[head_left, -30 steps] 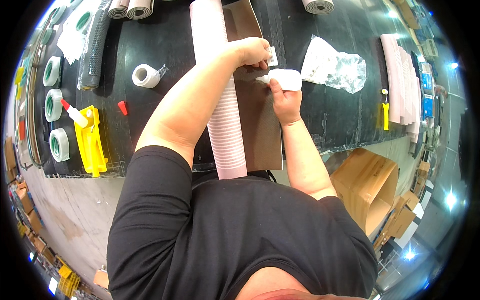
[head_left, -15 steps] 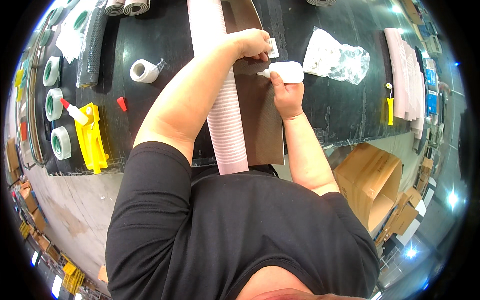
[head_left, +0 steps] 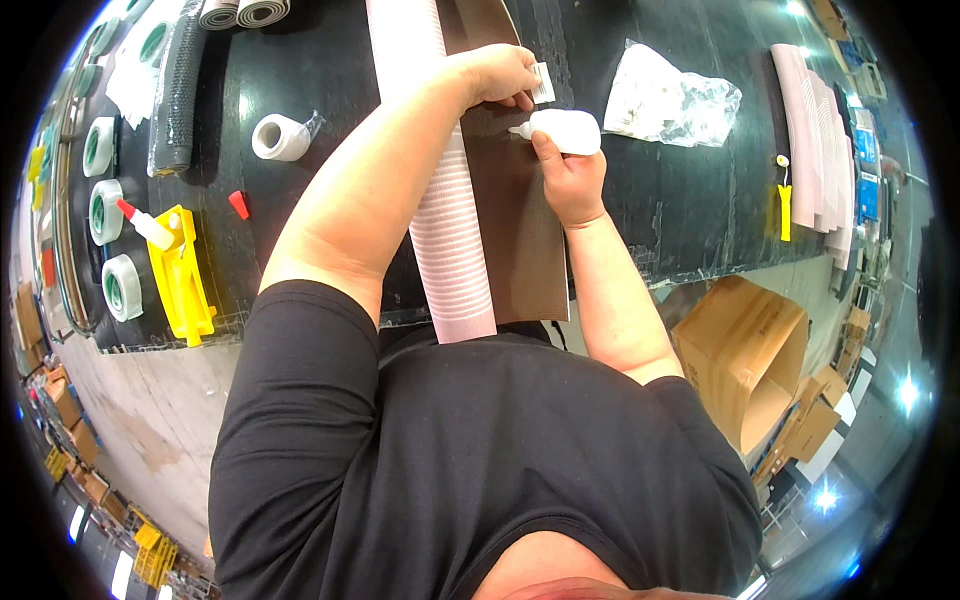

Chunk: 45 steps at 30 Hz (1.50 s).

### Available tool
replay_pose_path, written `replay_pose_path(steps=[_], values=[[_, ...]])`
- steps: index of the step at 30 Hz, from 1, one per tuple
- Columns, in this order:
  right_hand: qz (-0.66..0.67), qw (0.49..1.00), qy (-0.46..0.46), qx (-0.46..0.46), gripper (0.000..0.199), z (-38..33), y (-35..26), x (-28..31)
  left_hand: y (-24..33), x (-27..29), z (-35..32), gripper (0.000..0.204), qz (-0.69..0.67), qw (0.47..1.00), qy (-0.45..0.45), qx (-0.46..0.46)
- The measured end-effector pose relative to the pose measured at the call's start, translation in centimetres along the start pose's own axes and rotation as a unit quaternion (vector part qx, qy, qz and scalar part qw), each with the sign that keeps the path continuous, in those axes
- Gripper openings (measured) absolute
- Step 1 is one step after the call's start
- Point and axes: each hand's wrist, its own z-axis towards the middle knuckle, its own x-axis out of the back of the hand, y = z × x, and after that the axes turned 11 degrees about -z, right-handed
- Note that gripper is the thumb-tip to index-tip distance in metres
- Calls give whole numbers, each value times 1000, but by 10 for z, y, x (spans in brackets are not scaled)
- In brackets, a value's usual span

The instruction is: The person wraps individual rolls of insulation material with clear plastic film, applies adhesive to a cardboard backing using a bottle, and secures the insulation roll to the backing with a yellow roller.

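Observation:
My right hand (head_left: 573, 185) grips a white squeeze bottle (head_left: 574, 131), tipped on its side with its narrow nozzle pointing left over a brown mat (head_left: 517, 230). Just beyond the nozzle, my left hand (head_left: 500, 75) pinches a small white label (head_left: 542, 83) at the mat's far right edge. Along the mat's left side runs a pale pink ribbed roll (head_left: 450, 230), which my left forearm crosses. The mat seems to be the unrolled part of this roll, underside up. Some of my left fingers are hidden behind the hand.
Right of the bottle lies a clear plastic bag (head_left: 672, 100) with white contents. Leftward are a tape roll (head_left: 281, 138), a red cap (head_left: 238, 205), a yellow tray (head_left: 180, 280) and a red-tipped bottle (head_left: 146, 224). A yellow-handled roller (head_left: 784, 205) lies at right; an open carton (head_left: 742, 350) stands below the table edge.
The whole view has shifted slightly. Both hands keep nearly the same pose, with the bottle still over the mat and the label still pinched.

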Motion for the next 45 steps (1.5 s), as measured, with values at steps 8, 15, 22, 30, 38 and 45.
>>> replay_pose_path(steps=[8,15,22,30,38,45], values=[[-37,999,7,-4,17,-3,-2,3,-1,0,1,16,-5,1000,7,-3],[-70,997,4,14,13,-7,-4,8,-3,1,5,15,-1,1000,-1,-1],[-35,999,3,-16,13,-14,-4,11,-2,0,5,16,17,1000,6,4],[-27,999,12,-17,20,-4,-2,3,-4,3,6,15,7,1000,4,3],[-38,999,8,-5,20,-3,2,1,-5,2,8,15,2,1000,7,6],[-41,999,20,-15,19,-6,6,-1,-4,2,5,16,-8,1000,10,-1]])
